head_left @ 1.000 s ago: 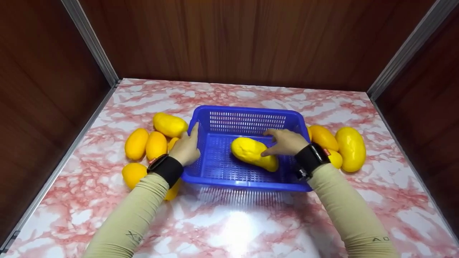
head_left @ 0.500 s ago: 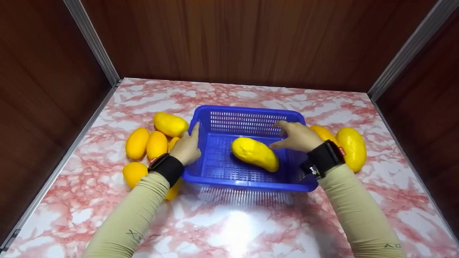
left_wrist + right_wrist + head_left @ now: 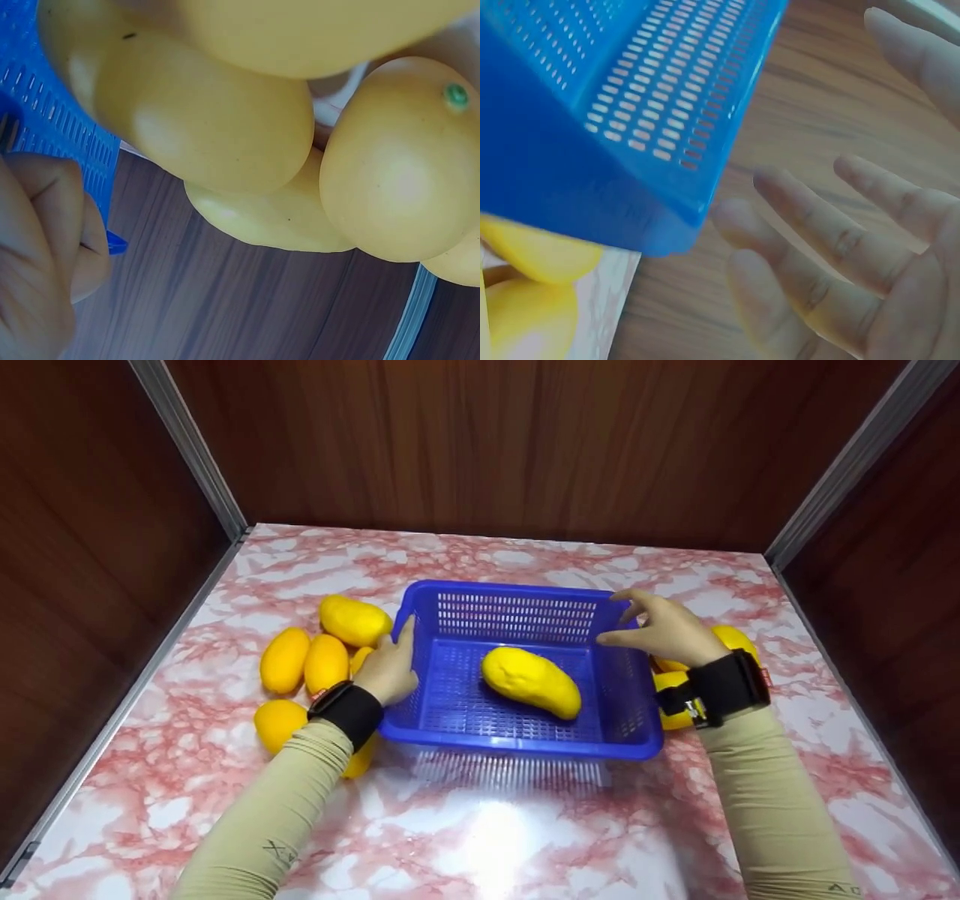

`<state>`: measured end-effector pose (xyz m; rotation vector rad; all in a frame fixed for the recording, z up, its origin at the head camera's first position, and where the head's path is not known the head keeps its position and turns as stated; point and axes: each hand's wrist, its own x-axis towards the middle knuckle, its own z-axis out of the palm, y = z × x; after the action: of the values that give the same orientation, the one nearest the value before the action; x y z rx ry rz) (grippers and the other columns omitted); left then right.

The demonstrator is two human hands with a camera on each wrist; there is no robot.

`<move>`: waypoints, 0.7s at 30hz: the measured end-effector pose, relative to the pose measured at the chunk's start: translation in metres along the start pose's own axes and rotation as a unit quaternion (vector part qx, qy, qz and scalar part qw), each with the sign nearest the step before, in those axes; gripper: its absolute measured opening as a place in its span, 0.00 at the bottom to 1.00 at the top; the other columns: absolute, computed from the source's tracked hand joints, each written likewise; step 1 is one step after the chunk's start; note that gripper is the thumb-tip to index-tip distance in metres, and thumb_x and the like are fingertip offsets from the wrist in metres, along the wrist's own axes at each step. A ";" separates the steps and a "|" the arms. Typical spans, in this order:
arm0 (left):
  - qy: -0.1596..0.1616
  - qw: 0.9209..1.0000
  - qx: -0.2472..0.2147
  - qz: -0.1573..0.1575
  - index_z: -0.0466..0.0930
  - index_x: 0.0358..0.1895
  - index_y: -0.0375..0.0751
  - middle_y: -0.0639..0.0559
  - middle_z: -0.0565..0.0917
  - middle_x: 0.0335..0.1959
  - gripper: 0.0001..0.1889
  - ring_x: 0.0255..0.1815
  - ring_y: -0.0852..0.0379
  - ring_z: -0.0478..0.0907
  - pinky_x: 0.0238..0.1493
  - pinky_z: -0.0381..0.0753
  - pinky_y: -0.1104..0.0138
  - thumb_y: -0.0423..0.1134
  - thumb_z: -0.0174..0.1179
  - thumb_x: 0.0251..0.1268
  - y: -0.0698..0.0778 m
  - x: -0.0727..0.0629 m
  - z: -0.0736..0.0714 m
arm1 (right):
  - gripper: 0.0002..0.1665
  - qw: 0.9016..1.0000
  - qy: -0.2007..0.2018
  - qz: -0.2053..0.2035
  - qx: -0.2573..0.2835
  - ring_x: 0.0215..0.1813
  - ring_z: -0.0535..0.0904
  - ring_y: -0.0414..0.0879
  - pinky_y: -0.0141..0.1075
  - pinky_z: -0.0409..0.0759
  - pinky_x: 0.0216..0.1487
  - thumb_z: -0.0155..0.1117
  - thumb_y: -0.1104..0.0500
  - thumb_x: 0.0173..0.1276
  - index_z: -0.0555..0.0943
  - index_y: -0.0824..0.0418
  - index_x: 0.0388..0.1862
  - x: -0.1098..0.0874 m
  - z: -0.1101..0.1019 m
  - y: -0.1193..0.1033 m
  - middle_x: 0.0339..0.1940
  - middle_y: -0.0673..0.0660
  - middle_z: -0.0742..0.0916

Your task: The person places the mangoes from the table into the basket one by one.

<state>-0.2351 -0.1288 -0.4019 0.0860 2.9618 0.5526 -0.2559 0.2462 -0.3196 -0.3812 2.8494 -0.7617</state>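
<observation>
On the marbled surface [image 3: 150, 780], we note a blue basket [image 3: 517, 746], one yellow fruit [image 3: 531, 682] lying slantwise on its floor. The grip of the left hand [image 3: 390, 667] curls on the basket's left wall, probably to steady it. The grip of the right hand [image 3: 671, 628] hangs near the right rim, fingers spread, pinching nothing. Loose fruits [image 3: 286, 660] flank the basket at both ends, within easy reach, we think.
</observation>
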 end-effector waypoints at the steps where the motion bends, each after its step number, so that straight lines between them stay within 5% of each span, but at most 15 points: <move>1: 0.000 1.000 0.001 0.000 0.36 0.81 0.47 0.24 0.67 0.67 0.46 0.50 0.32 0.78 0.56 0.72 0.44 0.35 0.51 0.63 0.000 0.000 0.000 | 0.48 1.000 0.000 0.003 0.006 0.53 0.77 0.61 0.51 0.78 0.52 0.69 0.37 0.61 0.67 0.59 0.73 -0.001 -0.001 0.002 0.57 0.68 0.82; 10: 0.003 1.000 -0.003 0.003 0.36 0.81 0.47 0.24 0.67 0.67 0.45 0.50 0.32 0.78 0.56 0.72 0.44 0.35 0.51 0.63 0.001 0.000 0.000 | 0.51 0.999 0.008 0.041 0.031 0.57 0.77 0.63 0.55 0.77 0.56 0.66 0.33 0.62 0.64 0.60 0.74 -0.009 -0.005 0.023 0.60 0.69 0.80; 21: 0.002 1.000 -0.013 0.011 0.37 0.81 0.45 0.23 0.66 0.67 0.45 0.47 0.31 0.79 0.52 0.76 0.45 0.33 0.50 0.62 0.000 -0.001 0.000 | 0.35 0.999 0.007 0.032 0.030 0.51 0.81 0.62 0.50 0.79 0.52 0.60 0.48 0.72 0.67 0.62 0.73 -0.015 0.004 0.052 0.55 0.72 0.81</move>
<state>-0.2344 -0.1287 -0.4018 0.1147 2.9599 0.5952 -0.2513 0.2920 -0.3481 -0.2772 2.8288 -0.8389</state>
